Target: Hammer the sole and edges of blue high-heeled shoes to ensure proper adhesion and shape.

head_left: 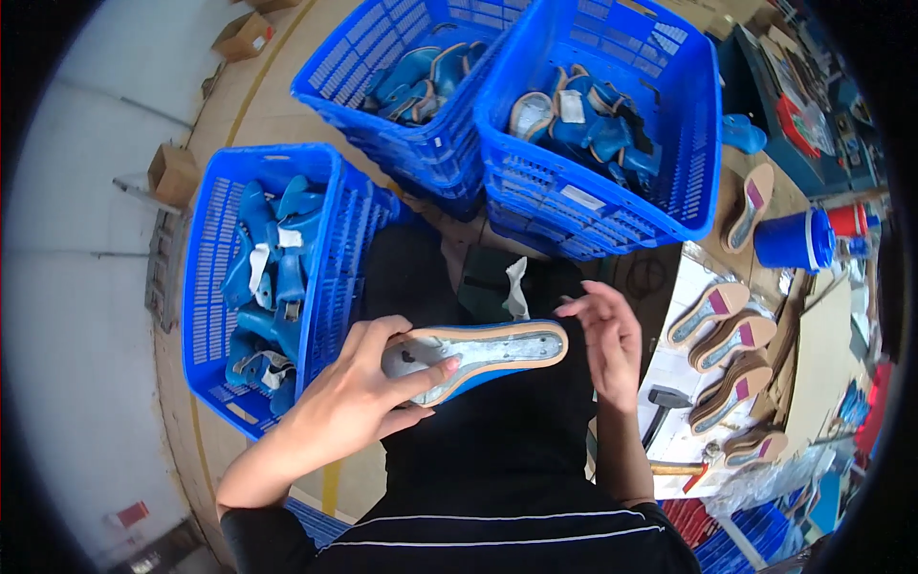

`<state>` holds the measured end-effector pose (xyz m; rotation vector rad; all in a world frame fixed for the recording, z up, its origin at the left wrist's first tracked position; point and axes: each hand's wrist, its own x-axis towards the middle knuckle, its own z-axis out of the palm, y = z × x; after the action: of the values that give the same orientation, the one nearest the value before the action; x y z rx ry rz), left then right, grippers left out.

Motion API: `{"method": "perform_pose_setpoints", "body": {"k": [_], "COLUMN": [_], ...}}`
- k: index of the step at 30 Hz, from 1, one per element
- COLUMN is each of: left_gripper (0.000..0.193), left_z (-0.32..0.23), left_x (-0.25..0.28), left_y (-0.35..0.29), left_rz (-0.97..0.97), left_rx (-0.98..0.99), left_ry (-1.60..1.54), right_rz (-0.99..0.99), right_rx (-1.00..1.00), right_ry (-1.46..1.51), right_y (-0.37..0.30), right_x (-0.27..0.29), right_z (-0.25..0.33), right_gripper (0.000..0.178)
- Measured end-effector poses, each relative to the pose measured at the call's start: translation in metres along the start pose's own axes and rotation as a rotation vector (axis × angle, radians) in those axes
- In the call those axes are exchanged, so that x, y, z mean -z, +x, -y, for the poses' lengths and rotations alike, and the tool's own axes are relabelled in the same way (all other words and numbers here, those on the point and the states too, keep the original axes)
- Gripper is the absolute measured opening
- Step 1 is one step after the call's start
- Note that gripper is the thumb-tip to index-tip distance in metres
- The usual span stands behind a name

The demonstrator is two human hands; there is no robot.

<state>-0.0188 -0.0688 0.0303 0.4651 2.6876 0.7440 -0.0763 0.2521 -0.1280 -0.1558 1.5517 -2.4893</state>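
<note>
My left hand grips a blue shoe last at its broad end, with the thumb across its upturned underside. That face is grey and metallic, with small holes and a tan rim around it. The last lies level over my lap, its narrower end to the right. Just past that end, my right hand is raised with its fingers loosely apart and nothing visible in them. Behind the last, a crumpled white strip sticks up; whether it touches the last I cannot tell.
Blue crates stand at left, ahead and ahead right, with blue lasts inside. On the right-hand table are tan wedge soles, a black-headed hammer, another wooden-handled tool and a blue container.
</note>
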Motion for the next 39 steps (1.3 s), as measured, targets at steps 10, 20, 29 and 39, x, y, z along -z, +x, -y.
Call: {"method": "perform_pose_setpoints", "body": {"k": [10,20,29,39], "left_gripper": [0.073,0.061,0.079,0.081], "left_z": [-0.002,-0.005,-0.003,-0.004], "left_x": [0.004,-0.010,-0.055,-0.079], "left_y": [-0.005,-0.011,-0.008,-0.001], "left_rz": [0.052,-0.032,-0.279,-0.258], "left_rx": [-0.022,-0.106,-0.250,-0.221], "left_ry": [0.052,0.059,0.081,0.206], "right_rz": [0.274,0.200,0.269,0.245], "right_rx": [0.058,0.115,0.047,-0.152], "right_ry": [-0.413,-0.231,-0.161,0.347], "right_y": [0.008,0.005,0.009,0.009], "right_x": [-0.022,-0.019,-0.017,0.000], "right_z": [0.002,-0.032,-0.026,-0.039], "right_gripper": [0.037,0.042,0.041,0.101]}}
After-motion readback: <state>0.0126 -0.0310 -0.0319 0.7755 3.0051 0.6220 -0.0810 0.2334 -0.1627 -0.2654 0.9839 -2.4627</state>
